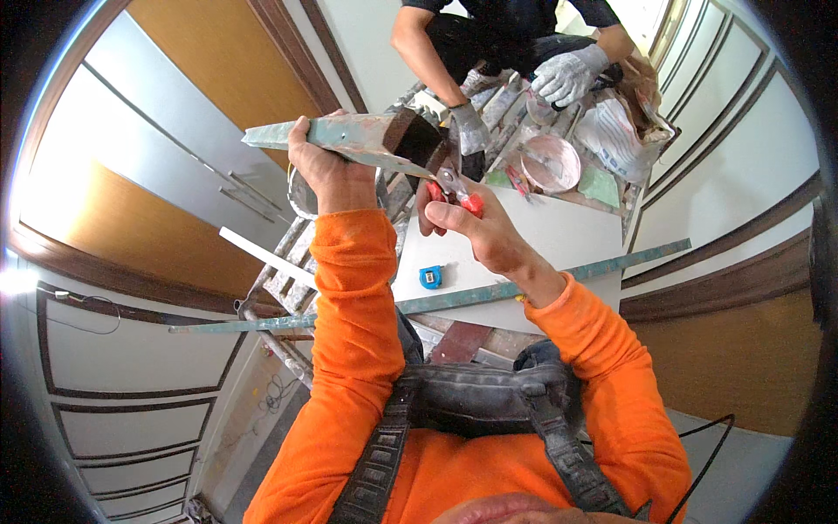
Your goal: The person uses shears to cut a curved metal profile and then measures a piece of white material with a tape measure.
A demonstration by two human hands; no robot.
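My left hand [336, 170] is wrapped around a long hollow box-shaped piece [353, 140], teal and grey with worn paint. Its dark open end points to the right. In my right hand [489, 229] are red-handled pliers [451, 185], their metal jaws at the lower edge of that open end; whether they bite on it I cannot tell. Below my hands lies a white board [559, 236] with a blue tape measure [430, 277] on it. A long teal bar [463, 297] crosses the board from side to side.
Across from me a co-worker crouches, with grey gloves [572, 74] on both hands. Near them stand a round tub [551, 163] with pale paste inside and a crumpled sack [615, 131]. A white strip [266, 257] sticks out left over the stained platform [301, 244].
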